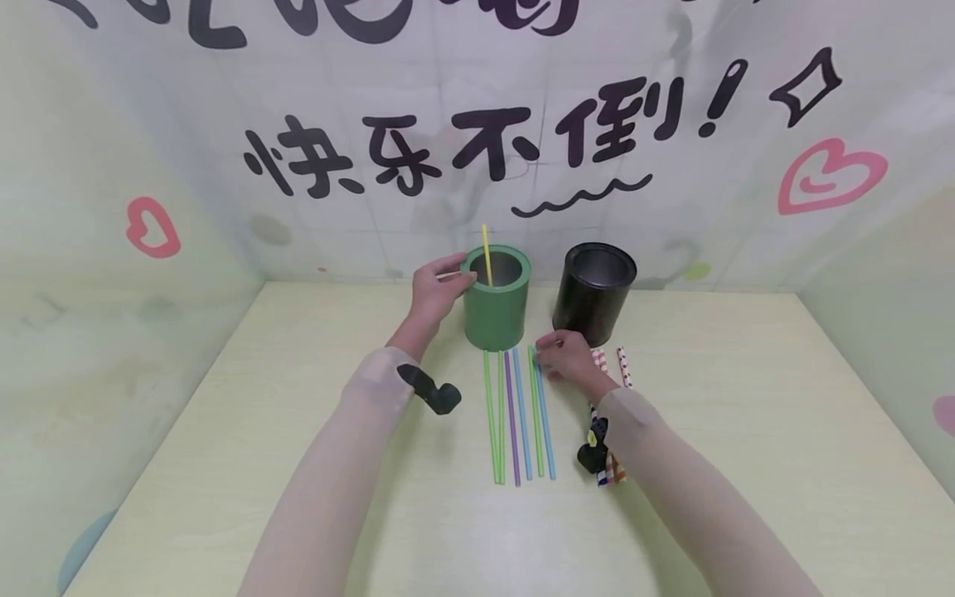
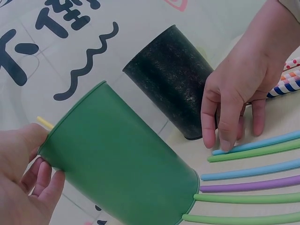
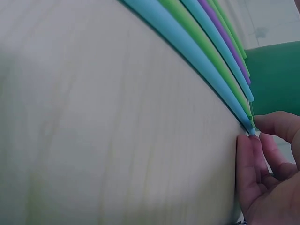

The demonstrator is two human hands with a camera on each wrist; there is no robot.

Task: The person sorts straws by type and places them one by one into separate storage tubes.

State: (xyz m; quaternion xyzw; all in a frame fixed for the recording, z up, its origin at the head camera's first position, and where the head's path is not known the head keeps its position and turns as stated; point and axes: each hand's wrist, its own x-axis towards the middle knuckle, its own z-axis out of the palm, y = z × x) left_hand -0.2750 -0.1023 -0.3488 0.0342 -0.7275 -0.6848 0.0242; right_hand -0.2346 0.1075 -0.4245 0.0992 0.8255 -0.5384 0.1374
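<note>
My left hand (image 1: 438, 290) holds the rim of a green can (image 1: 496, 319) at its left side, with the thumb near the mouth and the other fingers outside. A yellow straw (image 1: 487, 253) stands leaning inside that can. In front lies a row of plain straws in light green, purple (image 1: 511, 423) and blue. At the row's right end, my right hand (image 1: 570, 358) pinches the far tip of the outermost blue straw (image 3: 206, 84), which lies along the table. The left wrist view shows the right fingertips down at that blue straw (image 2: 262, 142).
A black can (image 1: 593, 290) stands right of the green one, just behind my right hand. Patterned straws (image 1: 625, 367) lie to the right, partly hidden under my right wrist. Behind the pale table (image 1: 298, 373) hangs a printed white backdrop (image 1: 410, 83).
</note>
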